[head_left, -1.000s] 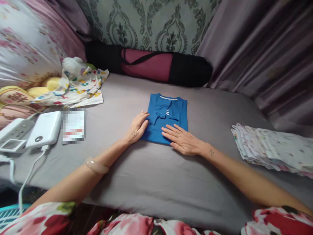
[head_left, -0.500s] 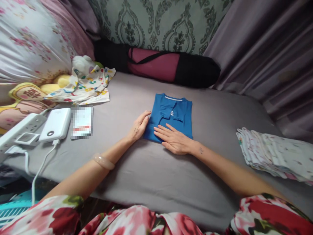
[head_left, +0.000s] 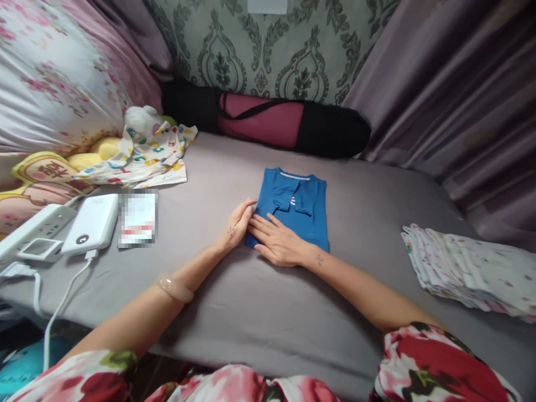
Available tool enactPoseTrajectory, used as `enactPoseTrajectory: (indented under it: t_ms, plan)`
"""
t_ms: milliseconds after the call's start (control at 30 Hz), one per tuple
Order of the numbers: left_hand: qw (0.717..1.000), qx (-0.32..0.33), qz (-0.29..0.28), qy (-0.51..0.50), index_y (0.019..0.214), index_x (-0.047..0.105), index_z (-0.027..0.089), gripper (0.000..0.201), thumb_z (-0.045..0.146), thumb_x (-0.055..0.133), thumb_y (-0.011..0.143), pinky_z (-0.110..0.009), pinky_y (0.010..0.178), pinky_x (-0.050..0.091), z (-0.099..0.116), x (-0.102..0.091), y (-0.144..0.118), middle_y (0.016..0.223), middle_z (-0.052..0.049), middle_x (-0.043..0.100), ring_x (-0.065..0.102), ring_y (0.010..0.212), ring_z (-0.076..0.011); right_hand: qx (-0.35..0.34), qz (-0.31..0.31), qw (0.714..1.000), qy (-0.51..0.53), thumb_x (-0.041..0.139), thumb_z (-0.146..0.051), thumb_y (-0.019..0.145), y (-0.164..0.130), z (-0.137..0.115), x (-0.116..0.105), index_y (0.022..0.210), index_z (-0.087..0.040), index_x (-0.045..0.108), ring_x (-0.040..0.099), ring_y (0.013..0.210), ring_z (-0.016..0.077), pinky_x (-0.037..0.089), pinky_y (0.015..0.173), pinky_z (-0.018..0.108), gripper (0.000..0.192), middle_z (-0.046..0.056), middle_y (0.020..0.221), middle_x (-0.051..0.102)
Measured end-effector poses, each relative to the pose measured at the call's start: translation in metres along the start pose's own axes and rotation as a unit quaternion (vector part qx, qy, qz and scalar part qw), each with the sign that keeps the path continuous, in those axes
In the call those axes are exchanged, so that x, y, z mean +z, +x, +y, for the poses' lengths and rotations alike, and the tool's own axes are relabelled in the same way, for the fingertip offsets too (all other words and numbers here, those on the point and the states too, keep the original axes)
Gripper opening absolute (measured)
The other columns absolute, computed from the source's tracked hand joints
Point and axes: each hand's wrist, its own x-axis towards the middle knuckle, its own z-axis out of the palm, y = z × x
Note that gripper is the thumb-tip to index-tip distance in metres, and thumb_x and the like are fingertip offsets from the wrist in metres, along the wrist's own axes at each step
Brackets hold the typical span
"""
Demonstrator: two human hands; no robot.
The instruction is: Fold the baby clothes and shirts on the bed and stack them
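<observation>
A blue long-sleeved shirt (head_left: pixel 312 223) lies on the grey sheet, its sides and sleeves folded inward and its neckline pointing away from me. Both sleeve ends rest near the middle of the folded piece. My left hand (head_left: pixel 238 224) stands on its edge along the shirt's left side, fingers stretched and touching the fabric. Flat on the lower left part of the shirt is my right hand (head_left: pixel 276 240), its fingers extended toward my left hand. It covers the shirt's near left corner in part.
A black and maroon long bag (head_left: pixel 259 120) lies along the wall. Folded white patterned cloths (head_left: pixel 469 271) are on the right. To the left are a white power bank (head_left: pixel 92 223) with its cable, a power strip (head_left: pixel 44 226), a blurred packet (head_left: pixel 138 218) and a letter-print cloth (head_left: pixel 154 162).
My right hand has slid left across the shirt, closer to my left hand. My left hand stays at the shirt's left edge. The view has tilted slightly upward.
</observation>
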Motion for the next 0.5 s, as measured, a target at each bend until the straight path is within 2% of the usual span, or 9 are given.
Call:
enactPoseTrajectory:
  t_ms: [133, 267, 400, 500]
  plan:
    - [1.000, 0.006, -0.003, -0.002, 0.130, 0.057, 0.017, 0.052, 0.050, 0.031, 0.099, -0.038, 0.119, 0.027, -0.002, 0.001, 0.000, 0.143, -0.010, 0.054, 0.042, 0.138, -0.0196, -0.012, -0.014, 1.000, 0.019, 0.039, -0.040, 0.099, 0.008, -0.003, 0.009, 0.155, -0.011, 0.025, 0.011, 0.150, 0.0240, 0.012, 0.123, 0.048, 0.064, 0.014, 0.161, 0.020]
    - [0.999, 0.007, -0.038, 0.018, 0.133, 0.055, 0.017, 0.055, 0.051, 0.029, 0.099, -0.037, 0.119, 0.027, -0.001, 0.000, -0.001, 0.145, -0.010, 0.051, 0.041, 0.139, -0.0198, 0.003, -0.006, 0.999, 0.042, 0.036, -0.036, 0.100, 0.004, -0.006, -0.003, 0.155, -0.014, 0.024, 0.013, 0.150, 0.0202, 0.013, 0.123, 0.045, 0.060, 0.010, 0.161, 0.022]
    - [0.995, 0.027, -0.077, 0.064, 0.137, 0.051, 0.016, 0.056, 0.051, 0.030, 0.098, -0.040, 0.119, 0.027, -0.002, -0.004, -0.001, 0.146, -0.012, 0.049, 0.041, 0.140, -0.0206, 0.102, 0.029, 0.994, 0.038, 0.025, -0.033, 0.102, -0.019, -0.016, -0.028, 0.153, -0.011, 0.029, 0.014, 0.150, 0.0181, 0.015, 0.124, 0.043, 0.056, 0.010, 0.160, 0.024]
    - [0.980, 0.097, -0.113, 0.134, 0.139, 0.049, 0.017, 0.054, 0.050, 0.033, 0.099, -0.042, 0.119, 0.028, 0.001, -0.006, -0.001, 0.149, -0.012, 0.047, 0.037, 0.142, -0.0220, 0.181, 0.047, 0.982, 0.009, 0.022, -0.035, 0.103, -0.052, -0.018, -0.037, 0.154, -0.011, 0.028, 0.014, 0.150, 0.0207, 0.017, 0.123, 0.046, 0.057, 0.011, 0.160, 0.024]
